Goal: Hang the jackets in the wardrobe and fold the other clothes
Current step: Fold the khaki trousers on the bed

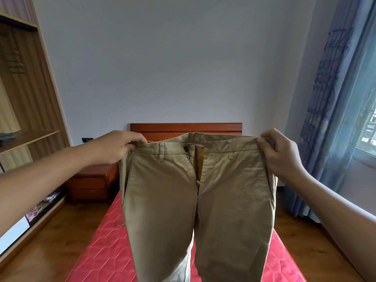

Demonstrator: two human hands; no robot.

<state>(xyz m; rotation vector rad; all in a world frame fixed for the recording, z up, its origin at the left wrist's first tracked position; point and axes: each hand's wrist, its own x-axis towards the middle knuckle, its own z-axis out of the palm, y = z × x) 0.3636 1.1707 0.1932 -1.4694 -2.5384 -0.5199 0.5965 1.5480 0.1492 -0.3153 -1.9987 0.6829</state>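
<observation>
Khaki trousers (162, 190), one pair (fly open), waistband in two pinching hands: left hand (116, 147), right hand (278, 155).

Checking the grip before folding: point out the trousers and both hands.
trousers (234, 190), head view, front panel beside the fly.
left hand (116, 148), head view, back of hand.
right hand (279, 154), head view, back of hand.

Mattress (105, 251): red, quilted, laid lengthwise.
Headboard (162, 128): reddish wood, set at the mattress's far end.
Nightstand (91, 184): reddish wood, placed left of the mattress's far end.
Curtain (325, 98): blue, hung right of the mattress, beside a window (369, 127).
Floor (50, 241): wood, seen on both sides of the mattress.
</observation>
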